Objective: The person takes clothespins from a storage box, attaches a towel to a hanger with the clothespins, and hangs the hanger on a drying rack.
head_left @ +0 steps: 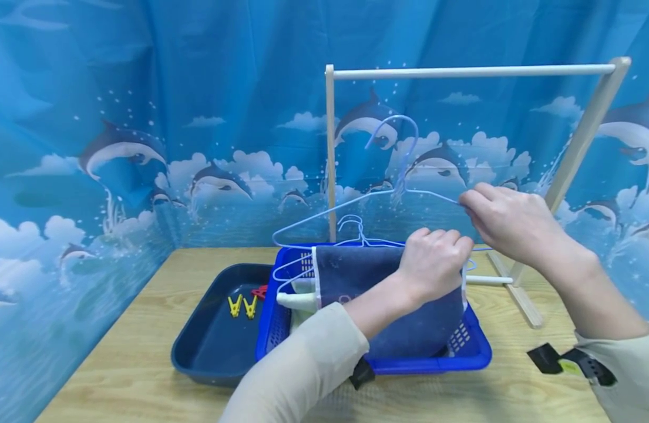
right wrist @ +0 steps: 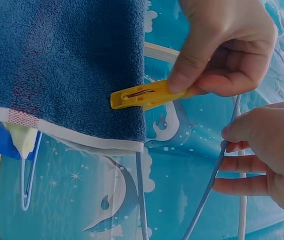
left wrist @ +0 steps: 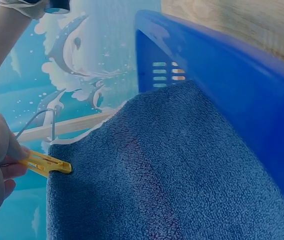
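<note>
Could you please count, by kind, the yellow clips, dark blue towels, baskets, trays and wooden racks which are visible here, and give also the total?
Yellow clips: 3 (2 in the tray, 1 held by the left hand)
Dark blue towel: 1
Basket: 1
Tray: 1
Wooden rack: 1
Total: 7

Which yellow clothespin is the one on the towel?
The yellow clothespin pinched by the left hand, its tip on the edge of the towel. The other two yellow clothespins lie in the dark tray.
</note>
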### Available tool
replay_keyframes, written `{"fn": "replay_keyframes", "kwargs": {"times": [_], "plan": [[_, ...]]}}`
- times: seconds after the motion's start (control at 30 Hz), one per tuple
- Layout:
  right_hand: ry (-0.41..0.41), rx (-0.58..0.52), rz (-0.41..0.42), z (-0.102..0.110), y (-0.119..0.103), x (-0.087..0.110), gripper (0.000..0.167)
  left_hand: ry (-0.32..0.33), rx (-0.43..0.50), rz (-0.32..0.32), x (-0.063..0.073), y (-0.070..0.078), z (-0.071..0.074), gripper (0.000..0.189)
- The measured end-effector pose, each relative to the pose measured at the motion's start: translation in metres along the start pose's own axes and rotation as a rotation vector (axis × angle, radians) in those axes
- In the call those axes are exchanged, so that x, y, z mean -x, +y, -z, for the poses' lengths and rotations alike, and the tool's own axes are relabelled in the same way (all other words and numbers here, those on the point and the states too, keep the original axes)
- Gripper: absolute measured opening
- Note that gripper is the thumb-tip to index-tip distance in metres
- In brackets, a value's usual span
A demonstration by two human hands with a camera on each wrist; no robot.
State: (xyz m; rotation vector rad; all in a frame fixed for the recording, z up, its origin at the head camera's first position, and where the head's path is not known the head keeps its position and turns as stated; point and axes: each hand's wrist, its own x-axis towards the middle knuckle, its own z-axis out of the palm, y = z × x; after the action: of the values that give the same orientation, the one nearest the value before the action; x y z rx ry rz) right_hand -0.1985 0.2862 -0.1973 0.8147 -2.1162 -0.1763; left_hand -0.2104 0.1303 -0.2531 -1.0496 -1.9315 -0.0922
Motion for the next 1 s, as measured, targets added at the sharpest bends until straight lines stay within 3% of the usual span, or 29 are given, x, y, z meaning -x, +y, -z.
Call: {"fn": "replay_keyframes", "kwargs": {"times": [0.4, 0.73, 1.0], "plan": [[-0.025, -0.009, -0.015, -0.0021, -0.0016, 0.0000, 0.017, -0.111, -0.119, -0.015, 0.0004, 0.0037, -0.0009, 0.008], [-0.027, 0.010, -0.034, -0.0043, -0.0017, -0.0015, 0.009, -0.133, -0.146, -0.005, 0.0009, 0.0038, 0.0010, 0.013], [-0.042, 0.016, -0.060, -0.0045, -0.0023, -0.0012, 0.007, -0.203, -0.132, -0.021, 0.0017, 0.0038, 0.0066, 0.014]]}}
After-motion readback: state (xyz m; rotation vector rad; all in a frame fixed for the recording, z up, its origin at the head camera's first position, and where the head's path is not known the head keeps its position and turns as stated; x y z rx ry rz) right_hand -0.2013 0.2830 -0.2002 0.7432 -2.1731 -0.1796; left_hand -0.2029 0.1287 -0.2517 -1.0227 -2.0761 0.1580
